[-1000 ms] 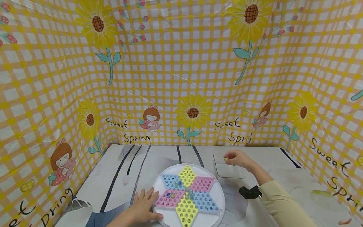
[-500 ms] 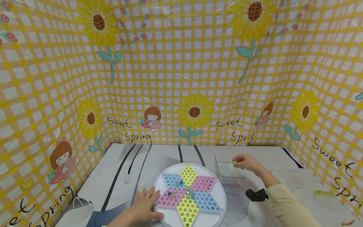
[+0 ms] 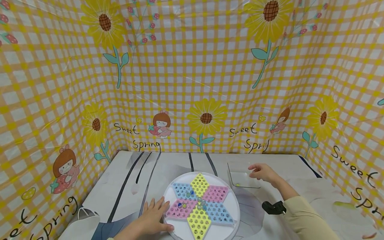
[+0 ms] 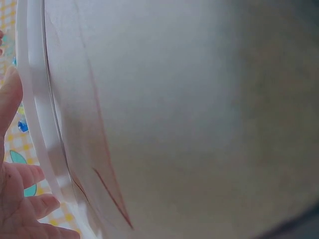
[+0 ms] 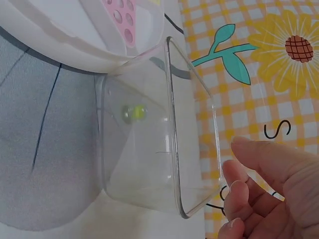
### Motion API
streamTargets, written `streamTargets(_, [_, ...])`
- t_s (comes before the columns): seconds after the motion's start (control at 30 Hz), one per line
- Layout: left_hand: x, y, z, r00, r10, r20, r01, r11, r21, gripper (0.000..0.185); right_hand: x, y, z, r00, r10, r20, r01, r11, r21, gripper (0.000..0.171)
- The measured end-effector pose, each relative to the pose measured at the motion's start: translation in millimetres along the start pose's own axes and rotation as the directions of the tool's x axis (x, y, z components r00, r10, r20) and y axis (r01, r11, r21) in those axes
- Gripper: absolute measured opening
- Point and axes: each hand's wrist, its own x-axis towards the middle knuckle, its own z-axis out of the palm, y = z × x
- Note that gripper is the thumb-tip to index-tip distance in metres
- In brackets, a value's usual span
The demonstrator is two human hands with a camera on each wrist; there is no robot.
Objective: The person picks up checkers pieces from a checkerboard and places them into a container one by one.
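Neighbouring loose right grip (image 3: pixel 264 172): clear box (image 5: pixel 174 144), black device (image 3: pixel 272 207); spread left grip (image 3: pixel 153 216) touching board (image 3: pixel 225 230).

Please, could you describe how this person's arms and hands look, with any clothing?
The left hand and right hand wear no gloves. The right arm has a plain, pale yellowish sleeve ending on the forearm; a black device shows beside it, its attachment unclear. The left forearm looks mostly bare.

Board (image 3: pixel 220 231) white; star (image 3: pixel 199 221) in yellow, pink, blue. Marble (image 5: pixel 139 112) yellow-green, box (image 5: pixel 149 174) clear. Backdrop (image 3: pixel 180 83) yellow-and-orange check on white, yellow sunflowers (image 3: pixel 206 118) with brown centres; worktop (image 3: pixel 174 160) whitish, dark streaks.
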Motion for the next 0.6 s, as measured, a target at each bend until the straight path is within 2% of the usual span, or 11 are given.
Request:
streamTargets(0.23, [0.6,-0.7,-0.1,1.000,-0.020,0.023,0.020,1.000,0.007,0.089,-1.1,-8.0,5.7,0.999,-0.027,0.017,0.027,1.000,0.015,0.043])
streamTargets(0.6, [0.0,-1.9,0.0,0.999,-0.011,0.031,0.011,1.000,-0.022,0.085,-4.7,-40.2,29.0,0.994,-0.095,0.051,0.092,0.994,0.055,0.038])
